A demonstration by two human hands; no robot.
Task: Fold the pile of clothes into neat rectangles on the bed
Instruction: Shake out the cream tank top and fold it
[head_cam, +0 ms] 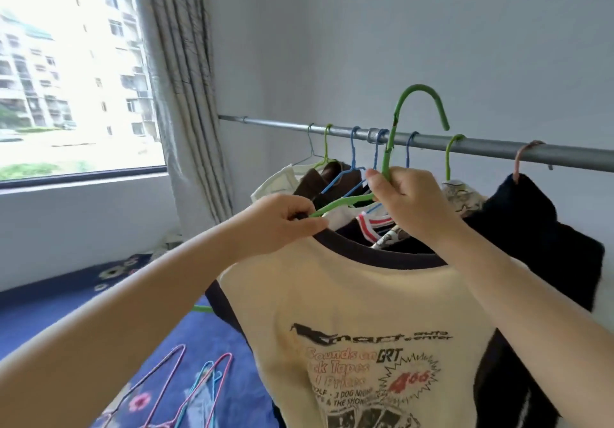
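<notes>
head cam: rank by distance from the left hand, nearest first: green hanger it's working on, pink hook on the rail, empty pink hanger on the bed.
From the left hand:
1. green hanger: touching, its arm is pinched in the fingers.
2. empty pink hanger: below-left, lying on the blue bedspread.
3. pink hook: far right on the rail.
</notes>
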